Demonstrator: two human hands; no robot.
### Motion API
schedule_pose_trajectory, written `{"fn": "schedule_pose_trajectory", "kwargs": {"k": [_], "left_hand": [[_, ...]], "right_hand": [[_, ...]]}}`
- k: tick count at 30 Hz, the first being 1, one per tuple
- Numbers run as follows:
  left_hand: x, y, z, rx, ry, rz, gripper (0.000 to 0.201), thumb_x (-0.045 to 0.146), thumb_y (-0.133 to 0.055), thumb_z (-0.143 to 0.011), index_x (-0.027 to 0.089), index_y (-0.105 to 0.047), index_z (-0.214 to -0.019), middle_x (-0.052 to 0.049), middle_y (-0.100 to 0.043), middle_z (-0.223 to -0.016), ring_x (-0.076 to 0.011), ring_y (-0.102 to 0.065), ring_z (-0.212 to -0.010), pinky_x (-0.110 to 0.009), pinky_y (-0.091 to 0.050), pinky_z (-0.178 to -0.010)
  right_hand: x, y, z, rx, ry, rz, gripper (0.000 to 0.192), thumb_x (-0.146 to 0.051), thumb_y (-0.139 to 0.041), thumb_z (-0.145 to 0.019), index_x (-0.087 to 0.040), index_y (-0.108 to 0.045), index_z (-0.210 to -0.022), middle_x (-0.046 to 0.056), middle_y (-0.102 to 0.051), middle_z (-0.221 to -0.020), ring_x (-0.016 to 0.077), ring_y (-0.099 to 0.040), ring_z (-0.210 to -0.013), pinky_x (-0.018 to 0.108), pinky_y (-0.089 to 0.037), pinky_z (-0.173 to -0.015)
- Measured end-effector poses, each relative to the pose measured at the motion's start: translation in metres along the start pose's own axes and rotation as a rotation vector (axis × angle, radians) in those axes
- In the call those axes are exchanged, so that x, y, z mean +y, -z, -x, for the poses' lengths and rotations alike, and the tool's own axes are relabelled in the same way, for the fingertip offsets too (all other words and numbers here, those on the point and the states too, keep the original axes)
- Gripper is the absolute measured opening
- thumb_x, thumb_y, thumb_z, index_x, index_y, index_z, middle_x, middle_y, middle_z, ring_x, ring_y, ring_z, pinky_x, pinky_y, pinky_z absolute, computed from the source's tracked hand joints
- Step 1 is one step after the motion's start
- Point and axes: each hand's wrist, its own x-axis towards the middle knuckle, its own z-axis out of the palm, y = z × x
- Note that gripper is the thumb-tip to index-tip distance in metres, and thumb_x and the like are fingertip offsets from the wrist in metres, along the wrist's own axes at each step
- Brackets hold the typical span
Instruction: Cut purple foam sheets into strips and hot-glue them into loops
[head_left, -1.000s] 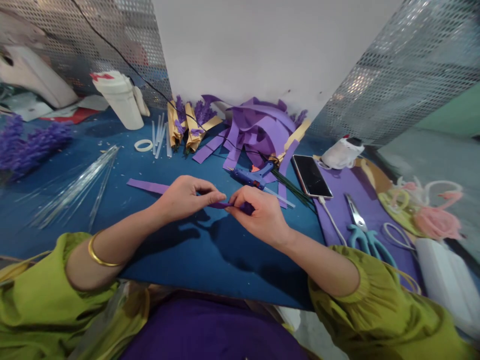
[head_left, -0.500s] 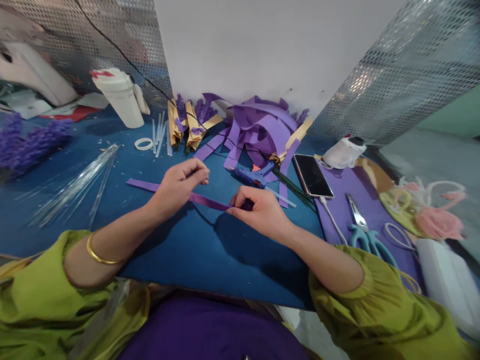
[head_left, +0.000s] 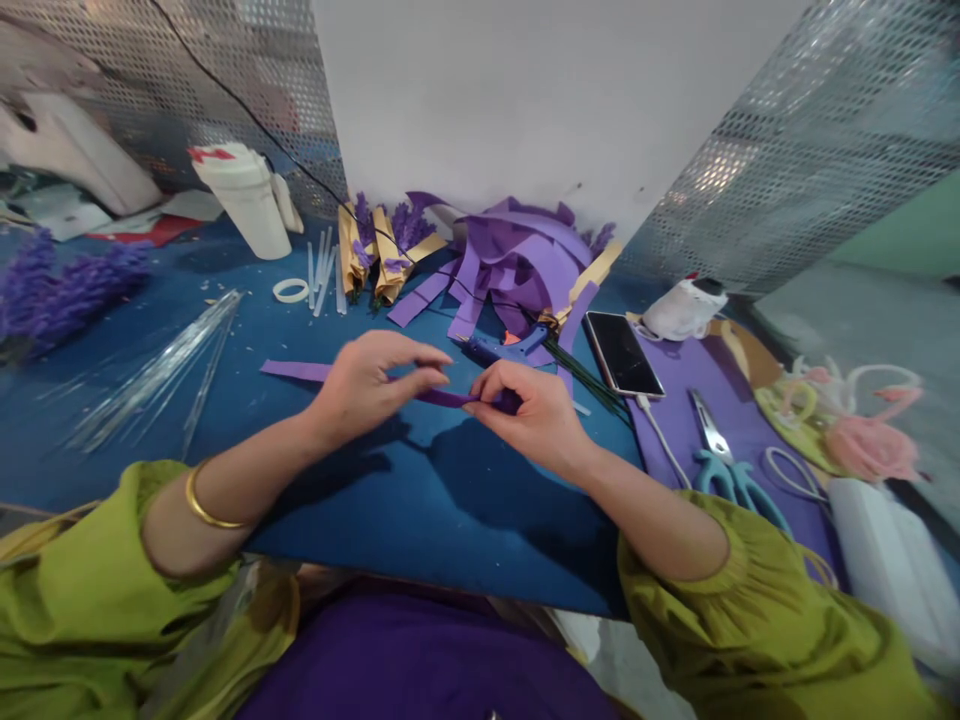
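Note:
A long narrow purple strip [head_left: 296,371], which looks like paper or foam, crosses in front of me. My right hand [head_left: 529,410] pinches its right end between thumb and fingertips, where a small dark purple bunch partly shows. The strip passes through my left hand [head_left: 379,385], whose fingers curl round it; the thumb and forefinger tips are slightly apart, close to the right fingertips. The left end of the strip sticks out beyond the left hand. Just behind the right hand lies a blue glue gun [head_left: 506,347] with an orange trigger.
Purple strips [head_left: 517,250] are heaped at the back beside wrapped lavender bunches [head_left: 390,255]. To the left are clear sticks [head_left: 321,272], a tape ring [head_left: 290,290], silvery strands [head_left: 161,370] and a white cup [head_left: 244,195]. A phone [head_left: 624,353] and scissors [head_left: 724,455] lie at right.
My left hand has slid right along the strip, toward the right fingertips, and its thumb and forefinger have stretched out. The right hand keeps its pinch, nearly in place.

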Motion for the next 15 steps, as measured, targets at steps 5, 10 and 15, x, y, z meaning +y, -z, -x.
{"fn": "schedule_pose_trajectory", "kwargs": {"k": [5,10,15], "left_hand": [[-0.004,-0.017,0.004,-0.208,-0.094,-0.118,0.017,0.039,-0.067,-0.089,0.025,-0.075,-0.083,0.002,-0.078,-0.079,-0.0151,-0.067,-0.073,-0.04,-0.035,-0.1],[-0.005,-0.016,0.004,-0.217,-0.115,-0.112,0.021,0.035,-0.064,-0.091,0.023,-0.073,-0.077,0.003,-0.076,-0.075,-0.0137,-0.065,-0.07,-0.038,-0.035,-0.1],[-0.005,-0.007,0.001,-0.2,0.181,-0.015,0.027,0.044,-0.066,-0.086,0.021,-0.079,-0.081,-0.001,-0.076,-0.072,-0.0163,-0.065,-0.067,-0.029,-0.047,-0.071]], "right_hand": [[0.001,-0.007,0.003,-0.022,0.021,0.004,0.021,-0.015,-0.069,-0.082,-0.021,-0.054,-0.068,-0.001,-0.07,-0.078,0.0135,-0.065,-0.073,0.027,-0.048,-0.067],[0.0,-0.005,0.002,-0.028,-0.106,-0.079,0.021,-0.02,-0.072,-0.08,-0.02,-0.055,-0.067,-0.001,-0.07,-0.077,0.0143,-0.065,-0.072,0.028,-0.048,-0.067],[0.001,0.005,-0.003,0.043,-0.184,-0.074,0.022,-0.023,-0.074,-0.077,-0.02,-0.056,-0.064,0.001,-0.07,-0.077,0.0154,-0.063,-0.072,0.03,-0.046,-0.067]]}}
